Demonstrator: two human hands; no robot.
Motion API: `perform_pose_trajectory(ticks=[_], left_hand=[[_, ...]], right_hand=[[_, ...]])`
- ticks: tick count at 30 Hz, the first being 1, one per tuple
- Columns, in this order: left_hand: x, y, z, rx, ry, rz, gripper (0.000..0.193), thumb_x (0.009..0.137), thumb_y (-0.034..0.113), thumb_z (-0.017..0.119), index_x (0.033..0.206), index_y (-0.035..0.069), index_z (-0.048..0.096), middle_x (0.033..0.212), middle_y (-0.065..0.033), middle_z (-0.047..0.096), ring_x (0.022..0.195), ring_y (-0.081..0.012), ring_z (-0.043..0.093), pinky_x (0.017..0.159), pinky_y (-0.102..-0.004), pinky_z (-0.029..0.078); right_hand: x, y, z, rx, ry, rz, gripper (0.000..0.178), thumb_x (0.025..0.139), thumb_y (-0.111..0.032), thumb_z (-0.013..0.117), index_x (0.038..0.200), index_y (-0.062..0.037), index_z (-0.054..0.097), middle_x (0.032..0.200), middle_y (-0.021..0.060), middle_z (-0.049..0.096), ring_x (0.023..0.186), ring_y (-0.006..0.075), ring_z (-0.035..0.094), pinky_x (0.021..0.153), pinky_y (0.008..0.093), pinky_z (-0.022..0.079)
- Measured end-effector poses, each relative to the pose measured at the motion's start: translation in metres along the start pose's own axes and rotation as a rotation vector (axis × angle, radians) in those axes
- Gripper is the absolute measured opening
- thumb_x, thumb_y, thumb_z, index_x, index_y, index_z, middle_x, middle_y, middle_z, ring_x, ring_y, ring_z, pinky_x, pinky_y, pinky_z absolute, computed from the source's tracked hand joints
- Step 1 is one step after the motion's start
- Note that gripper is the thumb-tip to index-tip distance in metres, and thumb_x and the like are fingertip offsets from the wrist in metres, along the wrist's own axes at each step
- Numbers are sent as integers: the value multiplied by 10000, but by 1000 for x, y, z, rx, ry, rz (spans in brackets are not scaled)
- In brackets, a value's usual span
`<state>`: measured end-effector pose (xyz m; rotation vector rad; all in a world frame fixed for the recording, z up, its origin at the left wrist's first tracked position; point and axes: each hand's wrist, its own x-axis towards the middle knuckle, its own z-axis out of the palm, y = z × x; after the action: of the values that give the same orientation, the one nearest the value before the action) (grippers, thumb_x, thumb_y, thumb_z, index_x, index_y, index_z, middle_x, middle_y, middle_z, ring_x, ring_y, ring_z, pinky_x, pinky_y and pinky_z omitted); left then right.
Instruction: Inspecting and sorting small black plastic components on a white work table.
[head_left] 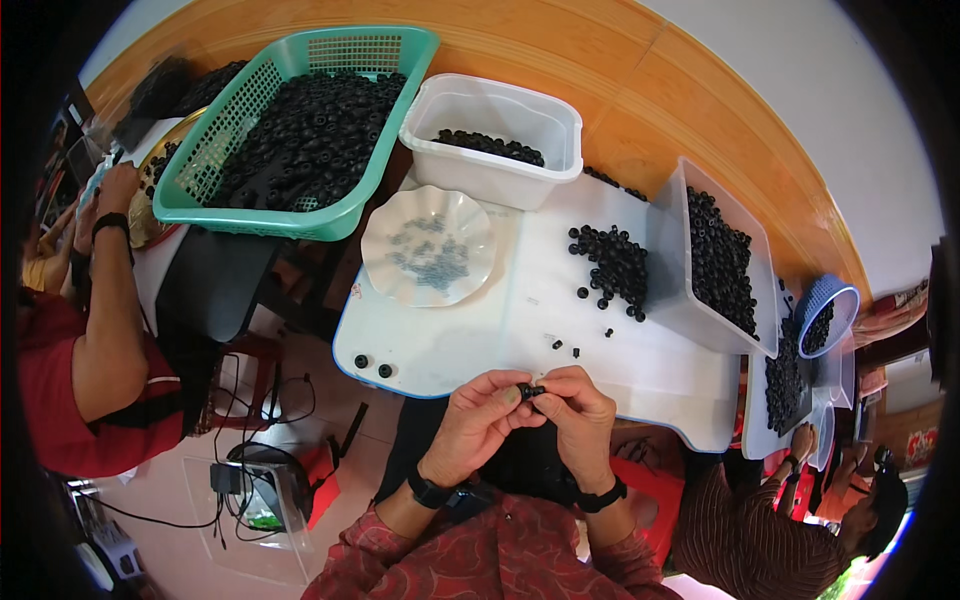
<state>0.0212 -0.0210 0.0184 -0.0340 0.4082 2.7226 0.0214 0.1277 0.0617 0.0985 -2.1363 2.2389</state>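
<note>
Just off the near edge of the white table, my left hand (pixel 482 412) and my right hand (pixel 580 418) meet. Between their fingertips is a small black round part (pixel 528 391), pinched from both sides; the fingers cover some of it. Two black round parts (pixel 373 366) lie at the table's near left corner. A few smaller black pieces (pixel 566 348) are just beyond my hands, and a loose pile of black round parts (pixel 618 268) spreads farther back. A scalloped white plate (pixel 385 225) holds many tiny translucent bits.
Behind stand a green basket (pixel 345 222) full of black parts and a white bin (pixel 495 178). A translucent bin (pixel 690 310) of black parts and a blue basket (pixel 848 300) are right. Co-workers sit left (pixel 100 390) and right (pixel 760 540). Cables (pixel 225 510) lie lower left.
</note>
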Motion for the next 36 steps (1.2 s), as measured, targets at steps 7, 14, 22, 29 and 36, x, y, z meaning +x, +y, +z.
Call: perform_pose_trajectory(ticks=[7,14,22,29,36], left_hand=[[-1,1,3,68,27,24,232,968,48,548,1182,-31,592,981,-108,670,859,-153,665,832,-383,593],[-2,0,2,142,4,74,226,966,31,552,1179,-31,593,1009,-107,670,871,-144,667,835,-357,589],[-4,0,2,224,43,97,210,963,37,557,1156,-31,602,980,-118,679,847,-165,664,795,-347,576],[-4,0,0,202,-3,93,208,961,9,547,1155,-43,601,1019,-128,671,866,-177,675,826,-312,575],[-5,0,2,193,-1,101,210,962,8,545,1158,-47,598,1028,-135,668,870,-184,677,821,-316,578]], right_hand=[[-1,1,3,-14,18,-25,153,829,65,690,977,24,693,1010,81,599,899,138,607,800,235,496],[-4,1,3,-75,27,-57,146,833,72,685,972,33,672,1039,97,580,893,149,622,786,238,521],[-4,-2,7,-102,-1,-110,155,835,80,681,982,44,650,1049,111,560,843,153,638,734,233,547],[-6,-8,12,-126,58,-106,174,831,75,689,997,36,653,968,93,578,765,140,645,664,228,553],[-7,-7,11,-277,25,-197,189,831,55,699,1016,22,684,968,101,582,756,139,649,658,225,555]])
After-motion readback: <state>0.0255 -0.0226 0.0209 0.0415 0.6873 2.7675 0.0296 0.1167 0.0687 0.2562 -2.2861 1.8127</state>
